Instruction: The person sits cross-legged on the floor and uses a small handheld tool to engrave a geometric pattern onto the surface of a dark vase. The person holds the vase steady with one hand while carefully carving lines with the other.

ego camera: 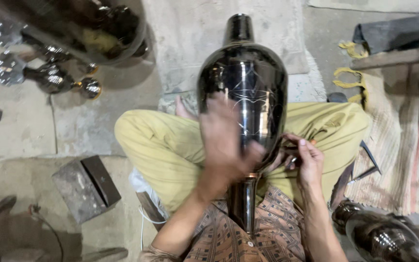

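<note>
A: Item: tall, dark, glossy metal vase (pixel 248 82) with engraved lines, laid across the lap. Left hand (pixel 224 140) is spread flat on its belly, blurred; right hand (pixel 306 160) is pinched on a small tool, barely visible.

B: Step judged: engraving. Steady bracing is called for. Nearby: grey metal block (pixel 86 187), second dark vase (pixel 384 235), striped woven mat (pixel 403 145); nothing obstructs.

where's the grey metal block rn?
Head view, lower left: the grey metal block sits on the concrete floor, beside the person's yellow-trousered knee, left of the left hand.
</note>
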